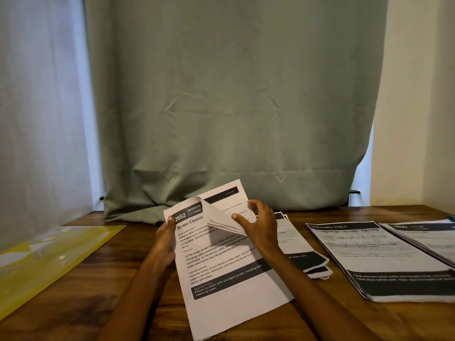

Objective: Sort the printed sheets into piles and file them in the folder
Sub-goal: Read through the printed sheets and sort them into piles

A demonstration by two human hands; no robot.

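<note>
At centre frame, a left hand (165, 238) grips the edge of a held stack of printed sheets (229, 271) while the right hand (258, 225), its fingers (237, 217) pinching peeled-back top pages, apparently checks headings for sorting, with piles (374, 257) at right and the yellow folder (49, 257) on the counter (128, 301) at left.

Left hand (165, 238): forearm rising from six o'clock, fingers curled, thumb pressed flat toward twelve, gripping.
Right hand (258, 223): at three o'clock of the left, thumb and curled fingers pinching.
Forearms: bare, angled inward from the lower edge, wrists apart.
</note>
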